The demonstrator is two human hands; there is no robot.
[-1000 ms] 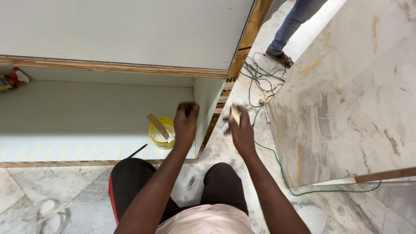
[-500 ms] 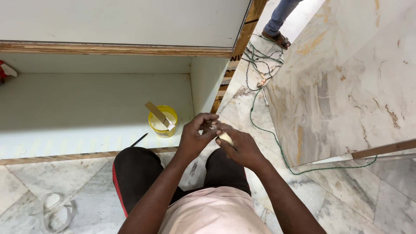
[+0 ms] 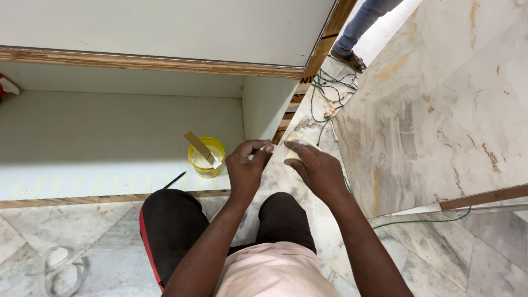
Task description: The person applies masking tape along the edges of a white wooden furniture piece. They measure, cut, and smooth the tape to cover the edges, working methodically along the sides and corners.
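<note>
A single camera worn on the person's head looks almost straight down, from close above the left hand (image 3: 246, 165) and right hand (image 3: 316, 168), with the forearms and bent knees filling the lower middle of the frame. The view faces forward over a marble floor (image 3: 418, 126) toward an open white cabinet shelf (image 3: 110, 137) at upper left, seemingly tipped a little to the right. There is no second view to share any part of the scene.

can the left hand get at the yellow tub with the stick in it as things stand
Probably yes: the left hand is just right of the yellow tub, with nothing between them, though its fingers already pinch a small pale piece.
</note>
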